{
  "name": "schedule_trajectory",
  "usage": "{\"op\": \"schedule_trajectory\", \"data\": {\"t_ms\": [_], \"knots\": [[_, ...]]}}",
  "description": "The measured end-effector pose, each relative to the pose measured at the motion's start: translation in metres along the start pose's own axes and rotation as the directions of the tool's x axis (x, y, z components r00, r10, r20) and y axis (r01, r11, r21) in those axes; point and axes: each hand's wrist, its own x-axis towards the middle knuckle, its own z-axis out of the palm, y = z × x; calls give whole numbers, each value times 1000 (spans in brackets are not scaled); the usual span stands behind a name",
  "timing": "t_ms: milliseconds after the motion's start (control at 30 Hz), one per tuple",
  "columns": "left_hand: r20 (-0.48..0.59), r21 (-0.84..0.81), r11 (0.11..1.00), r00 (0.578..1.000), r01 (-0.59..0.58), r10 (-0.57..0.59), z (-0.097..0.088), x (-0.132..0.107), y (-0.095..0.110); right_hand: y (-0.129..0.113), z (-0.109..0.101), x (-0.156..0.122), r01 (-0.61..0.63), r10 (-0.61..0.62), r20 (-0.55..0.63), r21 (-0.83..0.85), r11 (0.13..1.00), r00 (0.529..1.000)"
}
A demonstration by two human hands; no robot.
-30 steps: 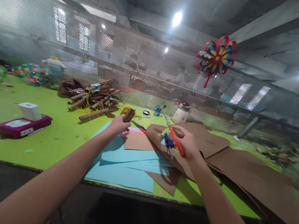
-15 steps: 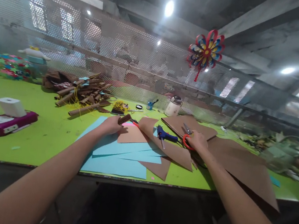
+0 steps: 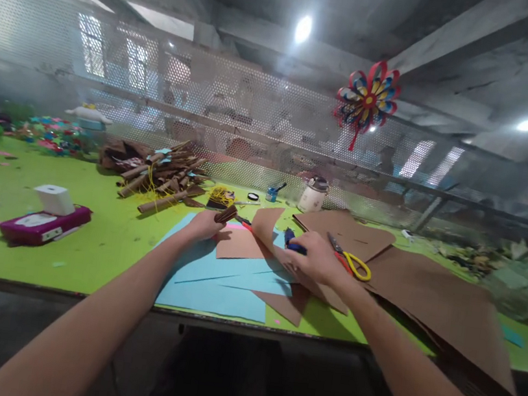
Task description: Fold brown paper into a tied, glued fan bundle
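The red-and-yellow scissors [image 3: 346,257], earlier in the right hand [image 3: 317,258], now lie on brown sheets [image 3: 433,287]. That hand, palm down, curves over the blue glue gun [image 3: 293,242]; whether its fingers grip cannot be told. The left hand [image 3: 201,225], closed, holds a brown bundle [image 3: 226,215]. Behind, a blue jar [image 3: 271,195] contains a dark stick [image 3: 281,187]. Bare green tabletop [image 3: 115,242] extends leftward and to the front edge.

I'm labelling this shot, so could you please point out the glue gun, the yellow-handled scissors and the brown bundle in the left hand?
Glue gun [image 3: 292,242], head view, on its blue body.
Yellow-handled scissors [image 3: 344,255], head view, on the handles near the pivot.
Brown bundle [image 3: 226,215], head view, on its uncovered part.
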Motion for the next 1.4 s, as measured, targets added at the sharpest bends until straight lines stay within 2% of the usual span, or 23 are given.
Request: {"op": "schedule_trajectory", "data": {"t_ms": [33, 100, 167, 367, 433, 500, 567, 600, 700, 833, 900, 933, 1033, 1067, 1133, 1233, 1333, 1400], "knots": [[-20, -20, 1000, 1000, 1, -2, -1, 0, -1, -14, 5, 4, 19, -19, -19, 5, 1000, 1000], [-57, -64, 998, 998, 13, -17, -4, 2, -3, -34, 19, 15, 52, -51, 33, -18, 998, 998], [-89, -121, 992, 995, 29, -40, -7, 5, -5, -46, 33, 27, 19, -18, 32, -30, 999, 999], [-125, -310, 950, 990, 29, -71, -10, 8, -7, -47, 64, 42, 2, 7, -95, 92, 996, 995], [-70, -446, 895, 996, 25, -63, -7, 4, -4, -43, 68, 40, -6, 36, -167, 173, 985, 985], [52, -608, 791, 998, 64, -42, -4, 0, 0, -40, 70, 39, -22, 88, -228, 279, 960, 970], [183, -692, 709, 983, 140, -16, -1, -4, 3, -41, 70, 39, -35, 147, -261, 392, 919, 954], [227, -697, 696, 974, 171, -12, 0, -5, 4, -43, 69, 38, -34, 170, -271, 442, 896, 947], [239, -698, 688, 970, 200, -40, -1, -6, 6, -57, 61, 34, 13, 178, -301, 538, 843, 937], [67, -651, 750, 994, 113, -91, -11, -4, 2, -72, 25, 28, 129, 148, -407, 579, 805, 901], [22, -631, 768, 992, 110, -124, -14, -3, -1, -68, -1, 28, 127, 204, -476, 576, 808, 855], [30, -638, 759, 989, 128, -142, -15, -4, -1, -64, -13, 29, 115, 241, -525, 557, 822, 816], [125, -701, 688, 982, 188, -141, -12, -6, 2, -48, -43, 32, 86, 249, -649, 439, 895, 718], [149, -719, 668, 982, 190, -120, -10, -7, 4, -46, -48, 33, 81, 226, -674, 392, 916, 704], [158, -729, 663, 984, 170, -78, -7, -9, 7, -46, -51, 33, 92, 157, -690, 310, 946, 706], [61, -725, 682, 995, 97, -76, -11, -7, 9, -53, -43, 36, 147, 32, -661, 214, 966, 750], [-89, -801, 598, 981, 31, -171, -28, -3, 5, -53, -44, 51, 99, 10, -672, 125, 987, 740], [-117, -842, 536, 952, 56, -282, -40, -1, 0, -43, -57, 66, 7, 61, -722, 91, 996, 689]]}}
